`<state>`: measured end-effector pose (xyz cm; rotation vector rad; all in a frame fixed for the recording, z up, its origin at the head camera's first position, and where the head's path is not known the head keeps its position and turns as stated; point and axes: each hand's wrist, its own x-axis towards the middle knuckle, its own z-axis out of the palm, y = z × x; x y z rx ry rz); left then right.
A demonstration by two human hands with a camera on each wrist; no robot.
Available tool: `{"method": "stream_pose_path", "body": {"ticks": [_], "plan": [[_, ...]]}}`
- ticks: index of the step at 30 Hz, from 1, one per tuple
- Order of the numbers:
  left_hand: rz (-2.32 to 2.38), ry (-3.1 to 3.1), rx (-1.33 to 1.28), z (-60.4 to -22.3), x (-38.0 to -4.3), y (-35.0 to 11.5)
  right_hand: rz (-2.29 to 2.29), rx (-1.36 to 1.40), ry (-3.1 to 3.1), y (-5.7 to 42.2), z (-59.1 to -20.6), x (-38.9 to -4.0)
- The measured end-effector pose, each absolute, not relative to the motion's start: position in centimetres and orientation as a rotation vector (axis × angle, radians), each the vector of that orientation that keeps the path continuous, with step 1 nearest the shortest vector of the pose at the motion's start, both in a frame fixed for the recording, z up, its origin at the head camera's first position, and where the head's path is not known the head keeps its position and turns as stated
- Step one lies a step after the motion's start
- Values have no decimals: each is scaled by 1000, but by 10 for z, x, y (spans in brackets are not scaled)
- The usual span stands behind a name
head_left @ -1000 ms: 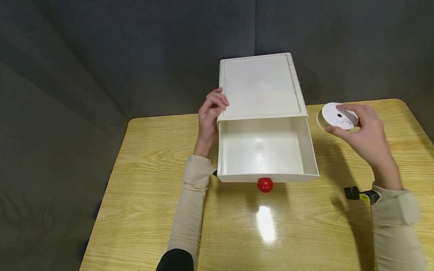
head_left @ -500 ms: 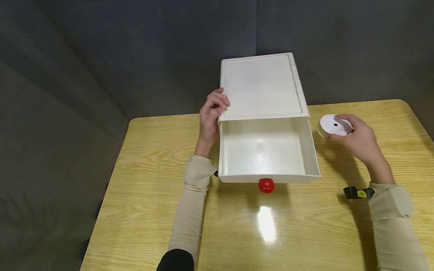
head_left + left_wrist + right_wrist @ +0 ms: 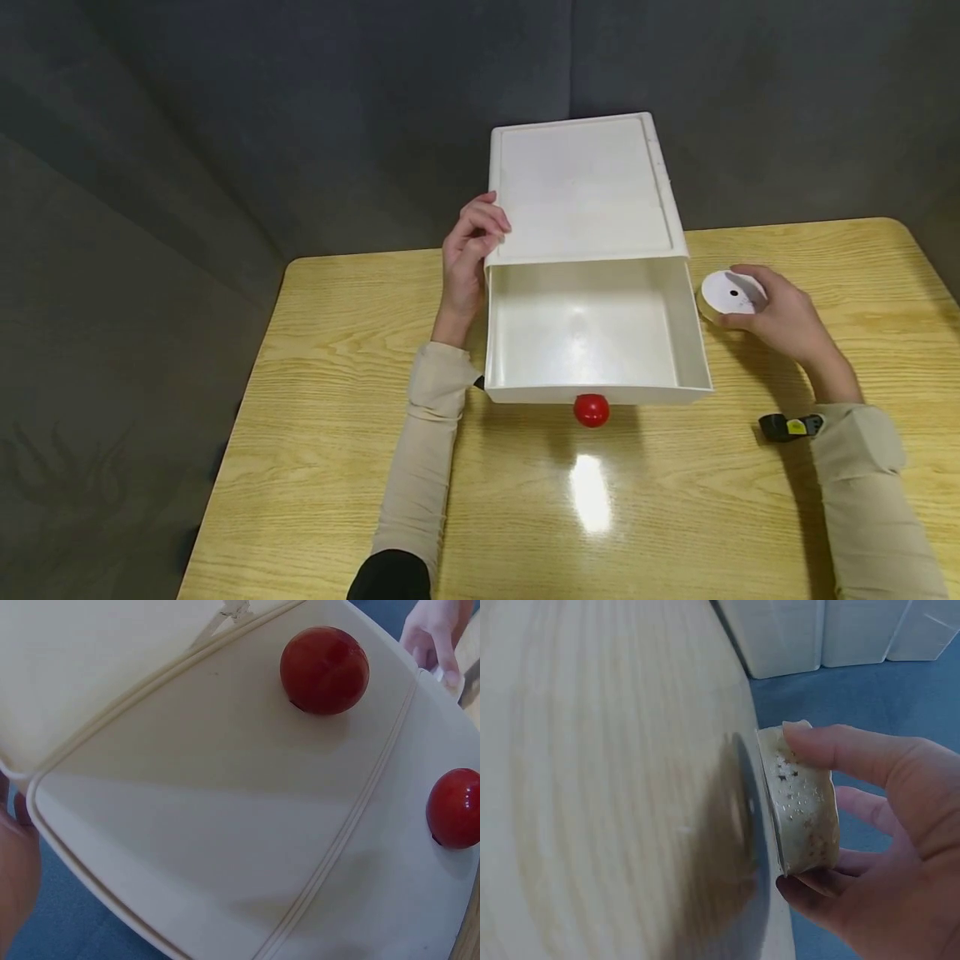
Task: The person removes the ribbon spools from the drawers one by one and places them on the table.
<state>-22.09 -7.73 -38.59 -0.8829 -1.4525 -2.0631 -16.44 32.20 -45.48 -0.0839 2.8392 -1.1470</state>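
Observation:
A white plastic drawer unit (image 3: 585,187) stands at the table's back, its top drawer (image 3: 581,321) pulled out. A red ball knob (image 3: 592,411) sits on that drawer's front. My left hand (image 3: 468,258) holds the unit's left top edge, fingertips bent over onto the top. To the right of the drawer, my right hand (image 3: 783,312) grips a ribbon spool (image 3: 723,292) by its rim, flat white side up. In the right wrist view, the cream ribbon (image 3: 802,802) on it shows small stars, with thumb and fingers on opposite sides. The spool is at the table surface; contact is hard to tell.
Lower drawer fronts with red knobs (image 3: 325,671) fill the left wrist view. The wooden table (image 3: 337,375) extends left and in front of the unit, with a dark curtain (image 3: 375,125) behind. A wrist camera (image 3: 783,427) is strapped on the right sleeve.
My right hand has lowered the ribbon spool toward the table, moving nearer and slightly left, and the spool has levelled out. The left hand and drawer unit stay in place.

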Motion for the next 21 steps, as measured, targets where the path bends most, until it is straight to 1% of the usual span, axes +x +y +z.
{"method": "stream_pose_path", "body": {"ticks": [13,21], "plan": [[-2059,-1475,-856,-384,-217,-81,-1275,-65,2737,331,-469,-164],[-2082,-1480,-840,-385,-217,-81,-1298,-96,2688,333,-468,-168]]}}
